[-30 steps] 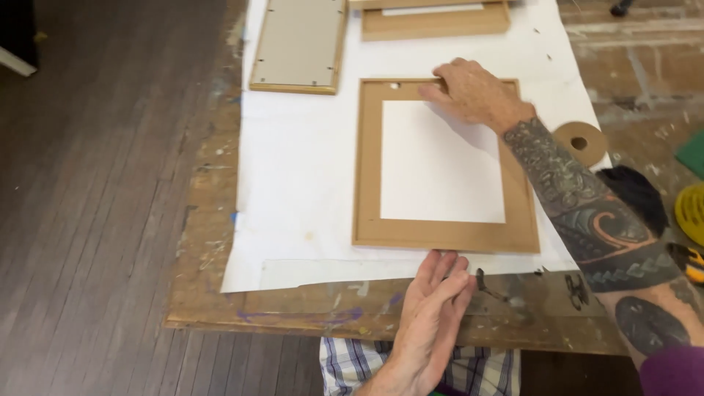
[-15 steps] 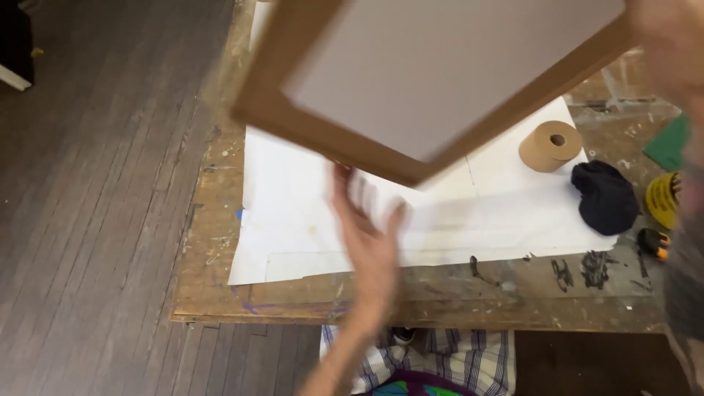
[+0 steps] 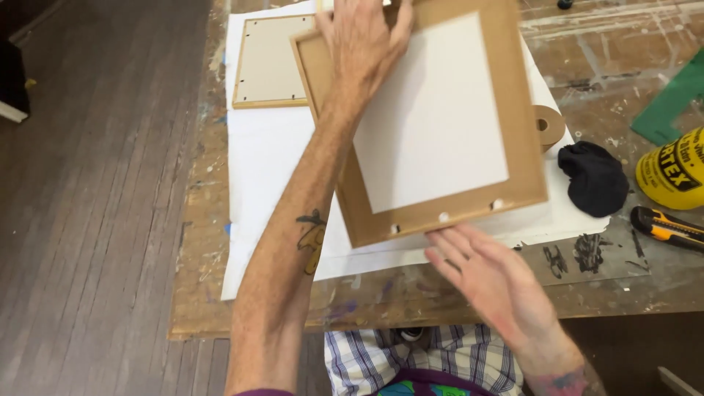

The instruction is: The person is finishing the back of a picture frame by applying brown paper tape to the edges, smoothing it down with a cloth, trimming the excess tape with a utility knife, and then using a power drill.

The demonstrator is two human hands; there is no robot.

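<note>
A brown wooden picture frame (image 3: 525, 117) with a white centre sits tilted over the white paper sheet (image 3: 271, 183) on the worktable. My left hand (image 3: 361, 40) reaches far forward and grips the frame's upper left part, fingers spread across its face. My right hand (image 3: 484, 275) is open, with the fingers apart. Its fingertips are at the frame's lower edge, where small round marks show. I cannot tell whether the frame rests on the paper or hangs just above it.
A second frame (image 3: 268, 66) lies back up at the far left of the paper. To the right are a brown tape roll (image 3: 548, 126), a black cloth (image 3: 594, 176), a yellow can (image 3: 671, 172), a utility knife (image 3: 664, 227) and a green sheet (image 3: 671, 103). The table edge (image 3: 242, 326) meets dark floorboards on the left.
The frame lay flat on the paper, was lifted up close to the camera, and is now lower and tilted. My left hand moved from the near edge onto its upper corner.
</note>
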